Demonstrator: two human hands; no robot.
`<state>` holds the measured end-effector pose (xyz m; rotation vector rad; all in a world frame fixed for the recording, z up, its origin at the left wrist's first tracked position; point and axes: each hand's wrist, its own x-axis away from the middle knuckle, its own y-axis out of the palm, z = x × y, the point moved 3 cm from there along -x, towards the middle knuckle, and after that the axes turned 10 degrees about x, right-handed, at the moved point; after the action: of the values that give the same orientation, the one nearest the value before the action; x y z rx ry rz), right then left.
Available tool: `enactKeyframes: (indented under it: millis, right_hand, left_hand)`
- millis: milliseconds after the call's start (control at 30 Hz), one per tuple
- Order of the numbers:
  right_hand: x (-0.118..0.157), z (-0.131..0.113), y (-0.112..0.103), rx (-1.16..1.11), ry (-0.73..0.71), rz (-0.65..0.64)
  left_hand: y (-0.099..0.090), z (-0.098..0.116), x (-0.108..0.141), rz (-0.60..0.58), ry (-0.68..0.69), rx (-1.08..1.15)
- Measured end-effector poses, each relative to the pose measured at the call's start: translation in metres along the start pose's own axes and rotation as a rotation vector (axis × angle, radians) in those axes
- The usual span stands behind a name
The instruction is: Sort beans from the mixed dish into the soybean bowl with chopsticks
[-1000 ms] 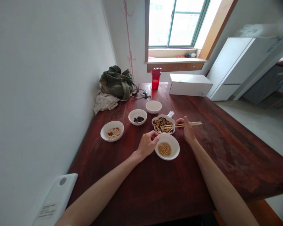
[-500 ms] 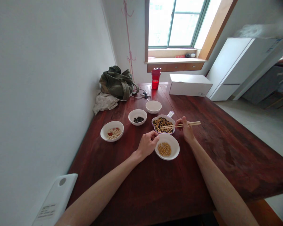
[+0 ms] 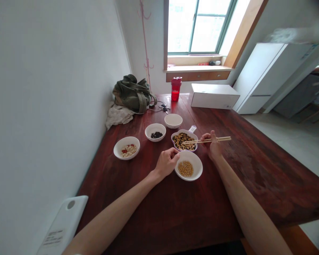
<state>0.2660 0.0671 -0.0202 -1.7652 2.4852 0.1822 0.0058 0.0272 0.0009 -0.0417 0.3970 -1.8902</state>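
Note:
My right hand is closed around a pair of chopsticks, whose tips reach into a handled bowl of mixed dark and yellow beans. With its fingers on the rim, my left hand grips a white bowl that stands just in front of the handled one. Yellow soybeans lie in the bottom of that white bowl. Whether the chopstick tips pinch a bean is too small to tell.
Farther left stand a bowl of black beans and a bowl of pale and red pieces. An empty bowl sits behind. At the back are a green bag, keys, a red shaker bottle and a white box.
My right hand and the chopsticks have shifted slightly to the right, with the tips still over the mixed beans. My left hand stays at the white bowl's rim.

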Motion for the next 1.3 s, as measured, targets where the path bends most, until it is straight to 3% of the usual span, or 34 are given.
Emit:
enactKeyframes:
  millis: [233,867,1300]
  right_hand:
    - [0.005,-0.003,0.008,0.146,-0.071,-0.114]
    - [0.004,0.0,0.007,0.209,-0.086,-0.093]
    - [0.014,-0.023,0.016,0.306,-0.196,-0.104]
  left_hand:
    - [0.0,0.002,0.0,-0.001,-0.012,0.013]
    - [0.001,0.003,0.0,0.004,-0.022,0.01]
    - [0.0,0.004,0.0,-0.004,-0.022,0.019]
